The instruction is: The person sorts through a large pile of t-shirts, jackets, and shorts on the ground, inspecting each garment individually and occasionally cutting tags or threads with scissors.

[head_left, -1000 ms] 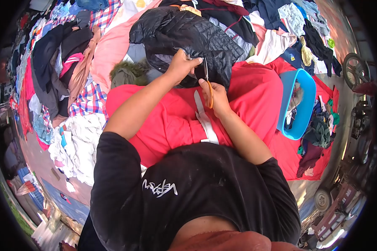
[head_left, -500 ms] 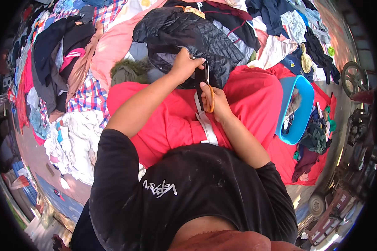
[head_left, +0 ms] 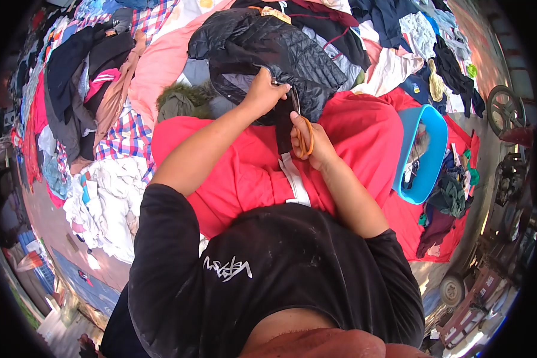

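Note:
A black quilted jacket [head_left: 307, 62] lies over the front of my lap, on the red cloth [head_left: 221, 173] that covers my legs. My left hand [head_left: 264, 96] pinches the jacket's near edge between thumb and fingers. Scissors with orange handles [head_left: 306, 136] are gripped in my right hand [head_left: 317, 146], their blades pointing away from me against the jacket edge beside my left fingertips. How far the blades are apart is hard to make out. From that spot a black strip of fabric [head_left: 284, 128] hangs down between my hands. Below it lies a white strap [head_left: 296, 182].
A blue plastic basket [head_left: 407, 194] with some scraps inside stands at my right, beside a small heap of dark cloth pieces [head_left: 450, 194]. Piled clothes surround me in front and at left, including white garments [head_left: 110, 203]. A wheel [head_left: 505, 113] stands at far right.
My right hand has shifted slightly forward with the scissors, and their handles have turned a little. My left hand stays at the same place on the jacket.

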Tool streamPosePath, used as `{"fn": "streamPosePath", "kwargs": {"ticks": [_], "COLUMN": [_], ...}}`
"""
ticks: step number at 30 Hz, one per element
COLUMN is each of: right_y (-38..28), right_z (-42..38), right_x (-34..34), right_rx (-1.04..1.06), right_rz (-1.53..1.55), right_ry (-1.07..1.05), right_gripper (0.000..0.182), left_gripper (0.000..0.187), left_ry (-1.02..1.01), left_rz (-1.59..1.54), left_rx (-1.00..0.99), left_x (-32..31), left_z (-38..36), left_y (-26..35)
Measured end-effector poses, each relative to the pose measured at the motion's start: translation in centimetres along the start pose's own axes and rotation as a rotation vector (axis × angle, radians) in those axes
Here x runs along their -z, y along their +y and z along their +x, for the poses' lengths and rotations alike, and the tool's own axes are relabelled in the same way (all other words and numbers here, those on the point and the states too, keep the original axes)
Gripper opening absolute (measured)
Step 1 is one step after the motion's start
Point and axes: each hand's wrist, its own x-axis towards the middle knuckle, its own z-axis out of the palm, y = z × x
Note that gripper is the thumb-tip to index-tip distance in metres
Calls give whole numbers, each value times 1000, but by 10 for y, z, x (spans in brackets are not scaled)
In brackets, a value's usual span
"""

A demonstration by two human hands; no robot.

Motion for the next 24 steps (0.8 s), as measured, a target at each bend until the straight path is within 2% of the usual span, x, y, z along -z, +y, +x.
{"fn": "streamPosePath", "kwargs": {"ticks": [6, 9, 15, 18, 21, 24], "right_y": [5, 11, 24, 22, 16, 15], "right_z": [6, 13, 25, 26, 22, 19], "right_x": [-5, -8, -9, -7, -3, 4], "right_rx": [35, 79, 142, 162, 140, 222], "right_rz": [40, -1, -69, -101, -194, -384], "right_ry": [30, 84, 169, 155, 129, 147], "right_gripper": [58, 59, 57, 57, 57, 57], "left_gripper": [33, 32, 27, 26, 26, 27], "left_ry": [-108, -138, -147, -154, -180, -200], "left_rz": [81, 114, 128, 134, 153, 68], "left_rx": [44, 78, 186, 172, 179, 170], "left_x": [8, 12, 14, 17, 21, 28], "left_z": [2, 9, 6, 8, 3, 4], "left_y": [11, -5, 2, -3, 8, 12]}}
